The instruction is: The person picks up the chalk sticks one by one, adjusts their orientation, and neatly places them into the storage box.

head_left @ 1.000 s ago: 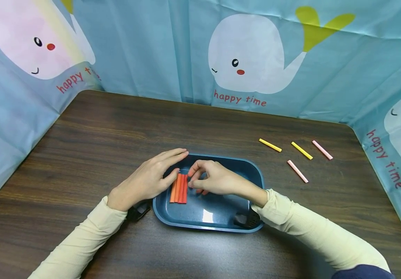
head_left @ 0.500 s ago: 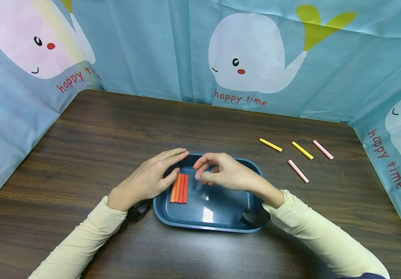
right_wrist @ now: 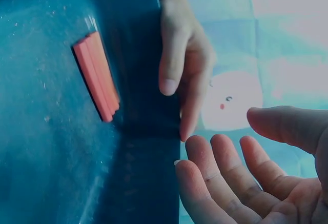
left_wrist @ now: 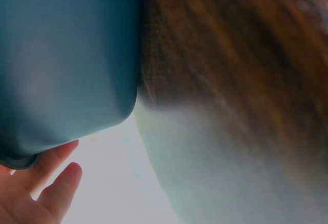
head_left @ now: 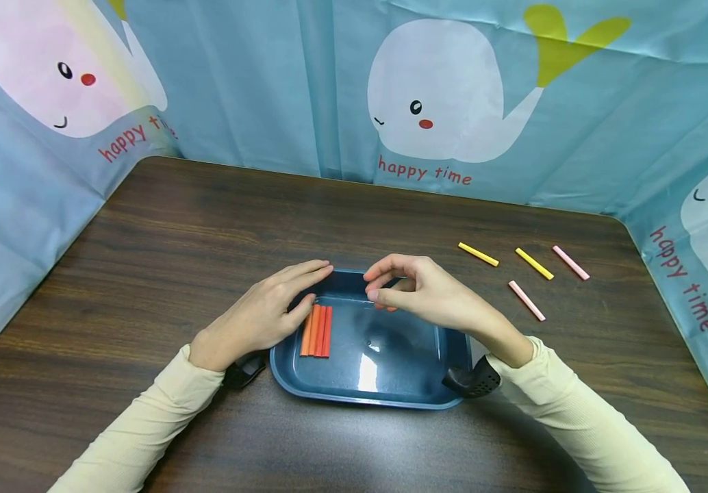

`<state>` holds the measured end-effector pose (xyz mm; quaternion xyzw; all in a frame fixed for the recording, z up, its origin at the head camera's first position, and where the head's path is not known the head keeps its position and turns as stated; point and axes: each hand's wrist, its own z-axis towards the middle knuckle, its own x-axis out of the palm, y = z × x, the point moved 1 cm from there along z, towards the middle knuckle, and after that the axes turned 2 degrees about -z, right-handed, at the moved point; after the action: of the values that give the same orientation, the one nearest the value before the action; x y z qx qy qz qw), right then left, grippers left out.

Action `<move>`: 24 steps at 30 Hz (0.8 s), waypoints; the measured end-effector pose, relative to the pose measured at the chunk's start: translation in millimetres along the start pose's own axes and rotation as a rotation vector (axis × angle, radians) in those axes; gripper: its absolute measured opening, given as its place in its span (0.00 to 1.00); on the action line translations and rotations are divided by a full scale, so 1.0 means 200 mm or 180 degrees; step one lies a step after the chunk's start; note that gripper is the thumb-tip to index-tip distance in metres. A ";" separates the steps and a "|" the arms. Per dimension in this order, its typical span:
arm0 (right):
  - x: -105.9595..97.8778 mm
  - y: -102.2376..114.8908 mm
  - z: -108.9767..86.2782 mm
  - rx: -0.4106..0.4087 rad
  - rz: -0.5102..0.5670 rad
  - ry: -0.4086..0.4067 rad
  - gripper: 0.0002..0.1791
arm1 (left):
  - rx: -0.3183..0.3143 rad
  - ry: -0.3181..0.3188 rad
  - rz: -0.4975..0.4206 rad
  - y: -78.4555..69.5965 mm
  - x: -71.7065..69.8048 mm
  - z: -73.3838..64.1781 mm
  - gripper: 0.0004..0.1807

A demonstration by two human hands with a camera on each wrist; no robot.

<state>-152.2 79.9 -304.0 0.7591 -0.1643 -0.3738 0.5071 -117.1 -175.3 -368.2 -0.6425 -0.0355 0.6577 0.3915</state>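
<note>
Sticks of orange and red (head_left: 315, 331) grouped in glossy dark-blue plastic tray (head_left: 403, 356)

The sticks are laid side by side on the tray floor, close to its left end. Over that end the left hand (head_left: 261, 305) is spread, its fingers extended across the far corner and its thumb pointed inward; no stick is held by it. Contact with the rim seems likely, though it cannot be settled from the partial left wrist view. The right hand (head_left: 434, 287) is raised over the tray's far right part, its fingers loosely bent, its thumb apart from them, nothing grasped. Beyond the tray, to the right, two slim yellow sticks (head_left: 535, 263) and two slim pink sticks (head_left: 571, 263) are scattered on the dark wood-grained tabletop (head_left: 175, 233).
</note>
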 end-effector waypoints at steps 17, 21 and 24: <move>-0.04 -0.01 -0.07 -0.0042 -0.0095 -0.0139 0.17 | -0.0008 0.0016 -0.0007 0.00 0.00 0.00 0.28; -0.06 -0.03 -0.10 -0.0038 -0.0115 -0.0187 0.18 | 0.0015 0.0001 0.0004 0.00 0.00 0.00 0.28; -0.08 -0.05 -0.12 -0.0036 -0.0117 -0.0255 0.19 | 0.0038 -0.0018 0.0026 0.00 0.01 0.00 0.28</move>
<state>-147.4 109.9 -302.1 0.7435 -0.1684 -0.4141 0.4974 -117.6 -174.0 -368.8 -0.6384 -0.0301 0.6613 0.3926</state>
